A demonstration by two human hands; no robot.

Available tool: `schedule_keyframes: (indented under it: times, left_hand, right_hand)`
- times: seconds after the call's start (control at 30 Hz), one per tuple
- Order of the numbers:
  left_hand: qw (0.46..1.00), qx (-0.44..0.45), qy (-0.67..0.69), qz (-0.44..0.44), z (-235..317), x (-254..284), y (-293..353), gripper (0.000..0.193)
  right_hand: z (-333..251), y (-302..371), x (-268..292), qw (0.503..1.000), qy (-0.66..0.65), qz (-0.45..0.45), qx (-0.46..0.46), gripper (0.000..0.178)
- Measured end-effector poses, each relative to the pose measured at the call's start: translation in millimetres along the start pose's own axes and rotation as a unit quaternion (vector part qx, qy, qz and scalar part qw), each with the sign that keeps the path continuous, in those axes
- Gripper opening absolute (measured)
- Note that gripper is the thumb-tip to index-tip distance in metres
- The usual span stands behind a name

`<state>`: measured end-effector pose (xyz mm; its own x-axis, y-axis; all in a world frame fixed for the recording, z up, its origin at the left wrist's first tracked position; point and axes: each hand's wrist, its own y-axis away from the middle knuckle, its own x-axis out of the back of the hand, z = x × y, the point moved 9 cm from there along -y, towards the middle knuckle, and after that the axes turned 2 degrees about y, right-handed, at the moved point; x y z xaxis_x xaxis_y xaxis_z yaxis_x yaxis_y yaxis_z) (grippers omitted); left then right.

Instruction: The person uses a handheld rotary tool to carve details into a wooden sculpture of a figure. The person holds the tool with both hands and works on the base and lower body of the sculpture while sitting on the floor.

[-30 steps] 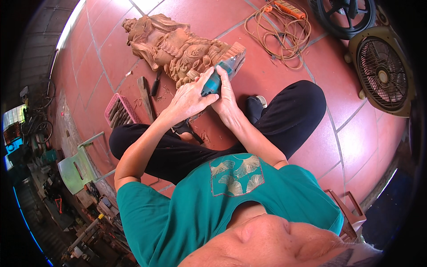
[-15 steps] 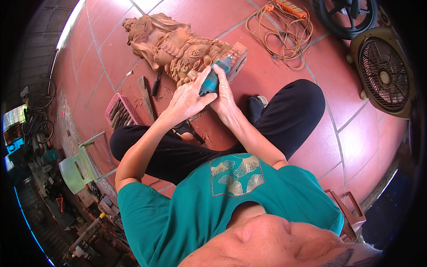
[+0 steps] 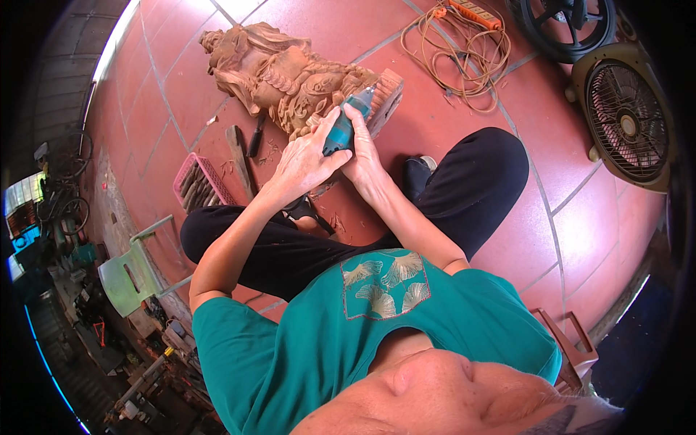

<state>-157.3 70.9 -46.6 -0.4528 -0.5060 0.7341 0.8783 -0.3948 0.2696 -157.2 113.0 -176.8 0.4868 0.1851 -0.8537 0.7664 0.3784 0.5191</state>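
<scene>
Both my hands are wrapped around a teal handheld power tool [image 3: 339,136] with a silvery nose. My left hand [image 3: 303,163] closes on it from the left side, while my right hand [image 3: 365,158] grips from the right with its fingers along the body. The tool's nose points away from me, over the base end of a carved wooden statue [image 3: 279,76]. That reddish-brown figure lies on its back or side across the floor, its head end toward the far left. Whether the tip touches the wood cannot be made out.
Left of my crossed legs sit a pink basket [image 3: 217,183] of slim tools, a flat wooden stick [image 3: 238,156] and a dark-handled tool [image 3: 255,138]. Far right are a coiled cord [image 3: 464,101], an orange power strip [image 3: 475,13], a wheel [image 3: 536,36] and a box fan [image 3: 627,123].
My two hands and the tool have shifted slightly to the left along the statue's base end. The statue stays where it was.
</scene>
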Motion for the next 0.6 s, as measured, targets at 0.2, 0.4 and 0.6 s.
schedule_keyframes:
  times: [0.2,0.4,0.6]
  left_hand:
    - [1.000,0.012,-0.003,0.001,-2.6,-1.3,0.3,0.082]
    - [1.000,0.005,0.003,-0.005,3.5,-0.4,0.3,0.082]
    - [1.000,0.002,-0.012,-0.020,2.4,-7.4,-0.9,0.083]
  right_hand:
    - [-1.4,1.6,-6.1,1.000,0.009,-0.022,0.004,0.039]
    - [-3.6,12.5,-10.8,1.000,0.008,-0.005,0.002,0.039]
    - [-7.8,13.9,0.0,1.000,-0.002,0.025,0.017,0.044]
